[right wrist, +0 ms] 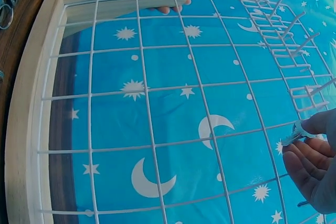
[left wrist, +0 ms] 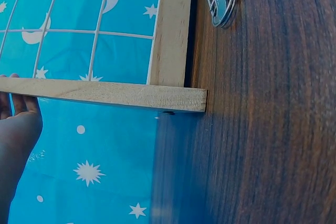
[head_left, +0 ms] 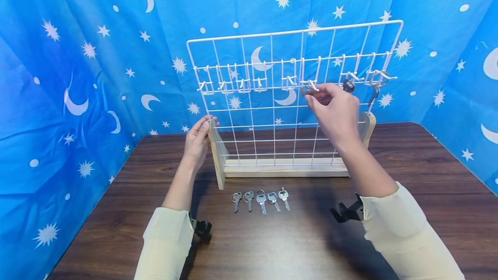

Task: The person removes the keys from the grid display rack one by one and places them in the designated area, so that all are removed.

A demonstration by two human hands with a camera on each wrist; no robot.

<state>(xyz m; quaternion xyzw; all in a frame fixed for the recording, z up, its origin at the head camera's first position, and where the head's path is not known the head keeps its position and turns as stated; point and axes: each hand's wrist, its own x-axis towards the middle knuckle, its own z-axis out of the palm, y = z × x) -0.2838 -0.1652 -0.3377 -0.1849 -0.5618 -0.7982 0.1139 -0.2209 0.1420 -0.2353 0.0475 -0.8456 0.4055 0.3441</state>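
My right hand (head_left: 337, 109) pinches a silver key (right wrist: 297, 132) between thumb and fingers. The key's ring (head_left: 305, 91) is at a white hook right of the rack's middle; whether it hangs on the hook is hard to tell. My left hand (head_left: 197, 139) grips the wooden side post (head_left: 216, 154) of the white wire grid rack (head_left: 274, 125), thumb in front and fingers behind. To the right of my right hand, a dark-headed key (head_left: 348, 85) and a ringed key (head_left: 374, 95) hang on hooks. Several silver keys (head_left: 261, 202) lie in a row before the rack.
More white hooks (head_left: 244, 84) line the rack's left half. The rack's wooden base (head_left: 285, 170) stands on a dark wood table (head_left: 249, 245). Behind it hangs a blue curtain (head_left: 116, 55) with moons and stars. Each wrist wears a black mount (head_left: 202, 229).
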